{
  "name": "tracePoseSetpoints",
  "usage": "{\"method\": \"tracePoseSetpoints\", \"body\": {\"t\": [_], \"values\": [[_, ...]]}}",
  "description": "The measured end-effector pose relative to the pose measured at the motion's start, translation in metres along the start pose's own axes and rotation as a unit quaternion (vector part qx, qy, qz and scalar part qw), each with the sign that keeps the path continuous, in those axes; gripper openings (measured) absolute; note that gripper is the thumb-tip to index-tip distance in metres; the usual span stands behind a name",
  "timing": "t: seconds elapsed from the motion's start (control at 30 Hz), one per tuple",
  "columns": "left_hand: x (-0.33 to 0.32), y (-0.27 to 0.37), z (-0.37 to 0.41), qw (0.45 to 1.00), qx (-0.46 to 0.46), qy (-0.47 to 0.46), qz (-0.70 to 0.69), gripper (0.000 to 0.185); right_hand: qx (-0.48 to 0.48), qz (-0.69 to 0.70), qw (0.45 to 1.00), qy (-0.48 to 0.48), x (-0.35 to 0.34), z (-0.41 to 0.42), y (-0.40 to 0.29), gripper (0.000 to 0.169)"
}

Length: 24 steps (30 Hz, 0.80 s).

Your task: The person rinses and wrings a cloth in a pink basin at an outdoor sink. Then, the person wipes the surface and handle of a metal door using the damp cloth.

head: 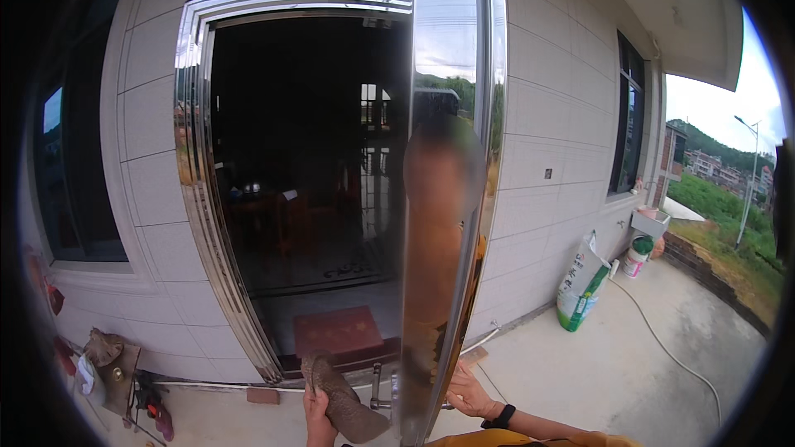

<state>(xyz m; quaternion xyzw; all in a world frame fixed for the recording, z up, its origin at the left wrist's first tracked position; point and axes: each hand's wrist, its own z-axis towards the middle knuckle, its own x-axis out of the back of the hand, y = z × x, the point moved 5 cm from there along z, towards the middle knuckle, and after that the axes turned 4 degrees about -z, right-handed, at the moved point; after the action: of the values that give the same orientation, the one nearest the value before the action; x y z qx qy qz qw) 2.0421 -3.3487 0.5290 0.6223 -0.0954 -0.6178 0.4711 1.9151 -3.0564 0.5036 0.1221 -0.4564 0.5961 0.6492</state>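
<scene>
My left hand grips a bunched brown textured cloth, which hangs just left of the door's handle. An open glossy metal door stands nearly edge-on before me, its polished face mirroring a person and the sky. On the door's other side, my right hand wears a dark wristband and has its fingers against the door's edge. Some of those fingertips are hidden, so whether they grip it cannot be told. Behind the door is the doorway with its shiny metal frame.
A red mat lies inside the threshold. One brick sits by the wall at left, near a small table with items. At right are a white-and-green sack, a bucket and a hose across the concrete.
</scene>
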Motion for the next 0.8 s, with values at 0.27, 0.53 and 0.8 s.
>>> {"method": "tracePoseSetpoints", "body": {"t": [0.27,0.53,0.8], "values": [[-0.064,-0.019,0.007,0.994,0.051,-0.082,-0.055,0.049,-0.092,0.069,0.993,0.021,0.053,-0.041,0.012,0.025],[-0.106,-0.021,0.003,0.988,0.047,-0.124,0.08,0.035,-0.153,0.011,0.987,0.041,0.091,-0.096,0.054,0.036],[-0.131,-0.072,0.01,0.976,0.117,-0.154,0.097,0.033,-0.359,0.14,0.896,0.22,0.178,-0.147,0.081,0.045]]}}
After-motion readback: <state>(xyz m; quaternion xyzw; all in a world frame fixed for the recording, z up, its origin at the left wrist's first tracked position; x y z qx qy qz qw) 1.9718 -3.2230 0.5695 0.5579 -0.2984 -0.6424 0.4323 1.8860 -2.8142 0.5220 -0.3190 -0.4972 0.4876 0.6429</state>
